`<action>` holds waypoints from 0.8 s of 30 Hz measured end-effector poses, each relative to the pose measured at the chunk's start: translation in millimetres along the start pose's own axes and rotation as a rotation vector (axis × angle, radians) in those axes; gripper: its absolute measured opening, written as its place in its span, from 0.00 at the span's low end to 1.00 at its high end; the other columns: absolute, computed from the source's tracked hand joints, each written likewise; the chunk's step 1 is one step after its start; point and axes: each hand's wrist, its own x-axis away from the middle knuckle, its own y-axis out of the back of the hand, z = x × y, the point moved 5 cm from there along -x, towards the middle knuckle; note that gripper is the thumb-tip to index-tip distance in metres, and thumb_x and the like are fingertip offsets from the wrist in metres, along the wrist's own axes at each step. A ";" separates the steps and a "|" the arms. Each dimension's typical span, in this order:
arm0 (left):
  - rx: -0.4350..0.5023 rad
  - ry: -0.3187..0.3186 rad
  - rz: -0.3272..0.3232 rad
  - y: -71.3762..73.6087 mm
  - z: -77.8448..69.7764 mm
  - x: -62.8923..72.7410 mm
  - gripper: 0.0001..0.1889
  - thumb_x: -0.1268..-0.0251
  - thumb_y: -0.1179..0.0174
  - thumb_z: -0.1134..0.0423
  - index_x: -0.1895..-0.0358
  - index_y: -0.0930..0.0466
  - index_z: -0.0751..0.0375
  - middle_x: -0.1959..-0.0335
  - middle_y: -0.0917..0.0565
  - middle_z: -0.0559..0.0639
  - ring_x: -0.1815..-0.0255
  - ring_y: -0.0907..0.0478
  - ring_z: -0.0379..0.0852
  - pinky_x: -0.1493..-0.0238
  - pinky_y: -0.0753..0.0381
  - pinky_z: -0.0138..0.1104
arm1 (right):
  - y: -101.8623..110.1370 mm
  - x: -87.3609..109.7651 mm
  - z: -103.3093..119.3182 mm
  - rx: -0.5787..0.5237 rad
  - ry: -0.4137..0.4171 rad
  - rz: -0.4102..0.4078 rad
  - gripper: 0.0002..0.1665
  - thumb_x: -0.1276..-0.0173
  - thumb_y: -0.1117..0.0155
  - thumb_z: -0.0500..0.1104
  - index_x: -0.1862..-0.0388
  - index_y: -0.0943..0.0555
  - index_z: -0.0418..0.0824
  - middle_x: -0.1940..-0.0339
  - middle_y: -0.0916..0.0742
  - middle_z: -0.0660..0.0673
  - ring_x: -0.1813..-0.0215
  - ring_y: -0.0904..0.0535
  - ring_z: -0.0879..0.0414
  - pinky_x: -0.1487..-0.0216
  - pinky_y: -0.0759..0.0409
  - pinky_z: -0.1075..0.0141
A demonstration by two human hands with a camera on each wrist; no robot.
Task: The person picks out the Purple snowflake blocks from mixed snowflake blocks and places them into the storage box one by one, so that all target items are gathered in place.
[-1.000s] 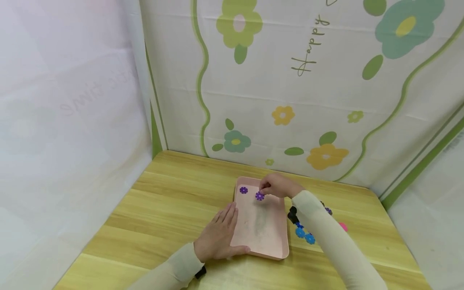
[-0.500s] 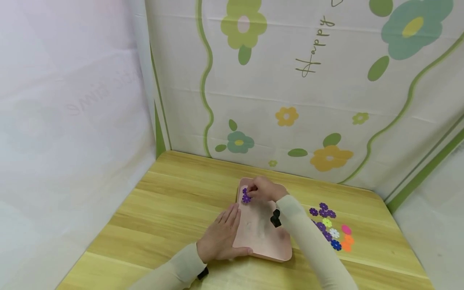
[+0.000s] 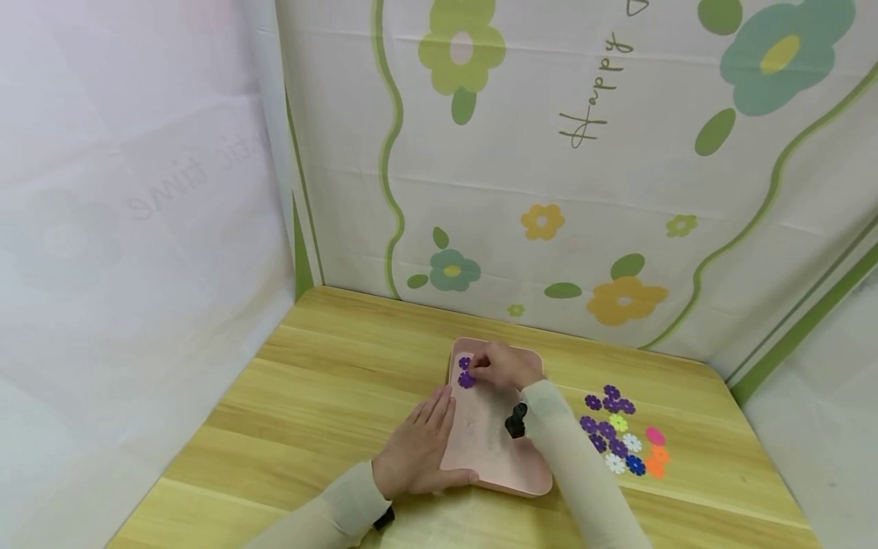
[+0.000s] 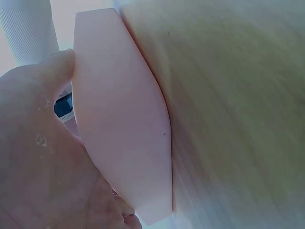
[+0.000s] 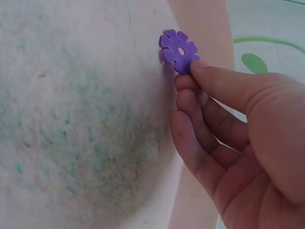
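Note:
A shallow pink tray (image 3: 483, 454) lies on the table. My left hand (image 3: 417, 448) rests along its left rim with fingers straight, the thumb over the near edge. In the left wrist view, the tray's outer wall (image 4: 126, 109) shows beside that hand. Over the tray's far left corner, my right hand (image 3: 506, 367) pinches a purple notched plastic disc (image 5: 177, 51) by its edge between thumb and fingers. The disc has a round hole and stands tilted, close to the tray floor. Another purple disc (image 3: 464, 363) lies just behind it in the corner.
To the right of the tray, several purple discs (image 3: 607, 431) lie loosely on the wooden table (image 3: 343, 366), with white, yellow, blue, orange and pink ones among them. Green marks stain the tray floor (image 5: 71, 129). A printed cloth (image 3: 480, 152) hangs behind the table.
My right hand has moved left across the tray with the purple disc, bringing it next to the one in the corner. The left hand keeps its place on the rim.

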 end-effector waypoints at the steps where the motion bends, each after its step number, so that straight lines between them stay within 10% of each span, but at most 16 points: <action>1: 0.004 -0.002 -0.001 -0.3 0.0 0.1 0.61 0.33 0.54 0.18 0.18 0.44 0.73 0.14 0.45 0.68 0.13 0.45 0.61 0.16 0.35 0.50 | -1.0 -0.1 -0.5 0.000 -0.008 -0.005 0.08 0.22 0.33 0.40 0.59 0.08 0.43 0.65 0.08 0.50 0.69 0.19 0.60 0.65 0.20 0.69; 15: 0.027 0.010 0.016 -3.1 -0.1 -1.6 0.61 0.33 0.54 0.18 0.17 0.46 0.71 0.13 0.47 0.66 0.12 0.46 0.59 0.15 0.37 0.49 | 5.4 6.9 -3.9 0.037 -0.068 -0.018 0.07 0.23 0.32 0.41 0.55 0.08 0.44 0.60 0.08 0.51 0.60 0.17 0.59 0.52 0.13 0.61; 24: 0.038 0.016 0.020 -2.0 -0.2 -0.4 0.61 0.33 0.54 0.18 0.16 0.47 0.71 0.13 0.48 0.67 0.12 0.47 0.60 0.15 0.37 0.50 | 35.0 37.1 -7.2 0.143 0.046 0.004 0.11 0.27 0.28 0.39 0.50 0.11 0.36 0.54 0.08 0.43 0.54 0.12 0.55 0.46 0.10 0.55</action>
